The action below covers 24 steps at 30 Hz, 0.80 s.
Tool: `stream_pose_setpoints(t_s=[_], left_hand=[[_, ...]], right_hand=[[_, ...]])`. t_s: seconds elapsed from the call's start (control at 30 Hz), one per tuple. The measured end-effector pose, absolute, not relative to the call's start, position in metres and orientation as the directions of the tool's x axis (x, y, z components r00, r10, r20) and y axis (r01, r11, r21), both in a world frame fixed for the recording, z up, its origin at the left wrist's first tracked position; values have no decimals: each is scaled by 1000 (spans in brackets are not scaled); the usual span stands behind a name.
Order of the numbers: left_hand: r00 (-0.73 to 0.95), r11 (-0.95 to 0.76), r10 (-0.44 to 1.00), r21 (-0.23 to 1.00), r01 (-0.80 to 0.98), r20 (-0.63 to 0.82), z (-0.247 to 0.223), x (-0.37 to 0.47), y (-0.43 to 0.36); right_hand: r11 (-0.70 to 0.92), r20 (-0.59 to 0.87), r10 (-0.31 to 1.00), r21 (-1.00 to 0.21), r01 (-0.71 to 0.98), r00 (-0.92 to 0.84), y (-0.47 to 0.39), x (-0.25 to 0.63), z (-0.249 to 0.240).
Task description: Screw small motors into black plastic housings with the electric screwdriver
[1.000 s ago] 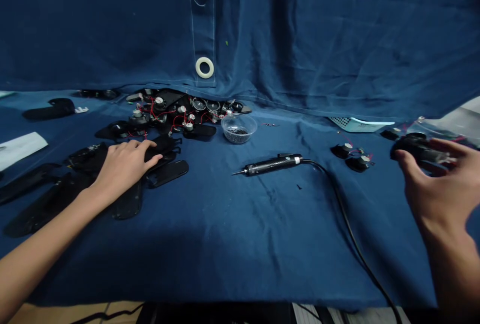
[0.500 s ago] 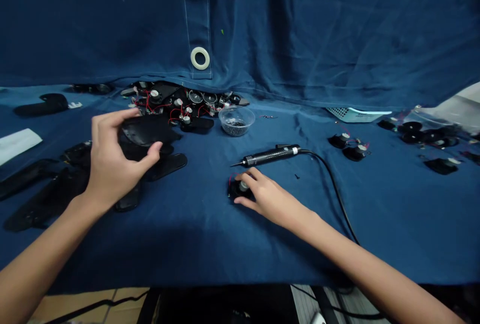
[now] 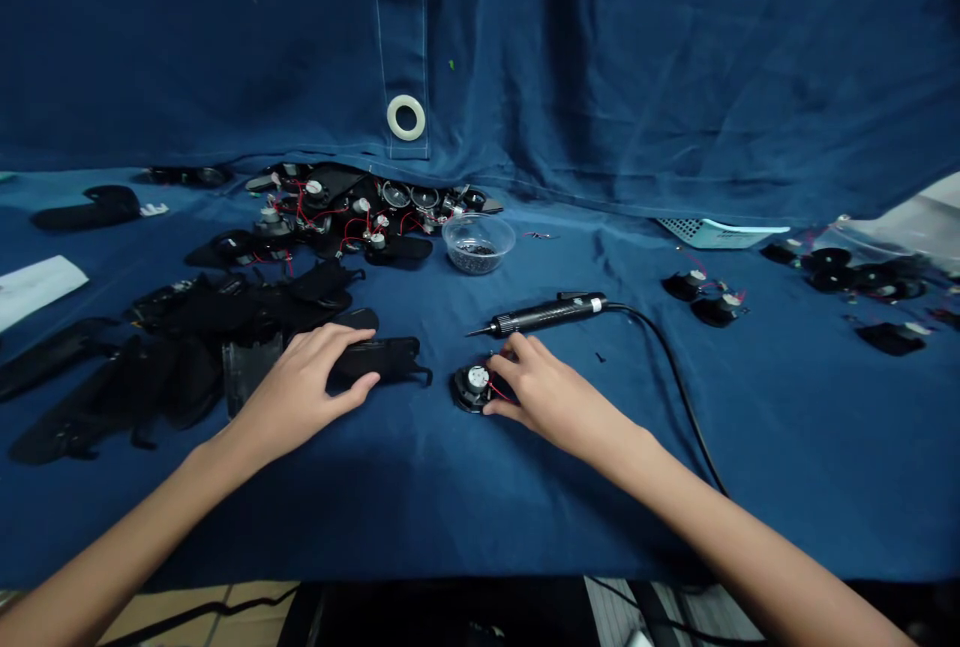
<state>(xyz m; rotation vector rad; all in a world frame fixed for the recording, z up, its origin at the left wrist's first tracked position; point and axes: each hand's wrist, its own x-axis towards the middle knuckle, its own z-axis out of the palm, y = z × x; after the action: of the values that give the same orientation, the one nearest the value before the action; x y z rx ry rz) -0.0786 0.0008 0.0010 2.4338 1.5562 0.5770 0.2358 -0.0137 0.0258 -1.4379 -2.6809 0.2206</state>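
Note:
My left hand (image 3: 304, 382) has its fingers and thumb around a long black plastic shell (image 3: 386, 359) with a small hook at its right end. Its left part is hidden behind the hand. Just right of it, a small motor unit (image 3: 474, 385) lies on the cloth: a round black base, a white-topped motor and red wires. My right hand (image 3: 536, 382) grips its right edge between thumb and fingertips. Directly behind this hand lies a black electric screwdriver (image 3: 547, 314), tip pointing left, its cable running off to the right.
A clear plastic bowl (image 3: 478, 245) of small dark screws stands behind. Black shells (image 3: 187, 327) are heaped at left, and wired motor assemblies (image 3: 360, 217) lie at the back. More motor units (image 3: 716, 309) sit at right, near a light-blue basket (image 3: 724, 232). One loose screw (image 3: 600, 357) lies on the cloth.
My left hand has come right and nearer from the pile, bringing the black shell beside the motor unit. My right hand's fingers have shifted from the motor's top to the unit's right edge.

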Motion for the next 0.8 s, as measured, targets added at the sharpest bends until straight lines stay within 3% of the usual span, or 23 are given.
stream_pose_setpoints(t_s=[0.1, 0.33, 0.47, 0.67, 0.8], left_hand=[[448, -470, 883, 297, 832, 142, 2, -85, -1], [455, -438, 891, 268, 858, -1, -7, -84, 0], [462, -438, 887, 291, 850, -14, -6, -78, 6], [531, -517, 846, 306, 799, 44, -6, -66, 11], [579, -568, 813, 310, 763, 63, -6, -59, 13]], right_hand=[[615, 106, 788, -77, 785, -607, -14, 231, 27], [595, -40, 801, -55, 802, -597, -13, 231, 24], [602, 36, 798, -6, 798, -602, -12, 236, 25], [674, 189, 730, -42, 737, -657, -6, 242, 23], [666, 95, 746, -136, 734, -659, -4, 241, 25]])
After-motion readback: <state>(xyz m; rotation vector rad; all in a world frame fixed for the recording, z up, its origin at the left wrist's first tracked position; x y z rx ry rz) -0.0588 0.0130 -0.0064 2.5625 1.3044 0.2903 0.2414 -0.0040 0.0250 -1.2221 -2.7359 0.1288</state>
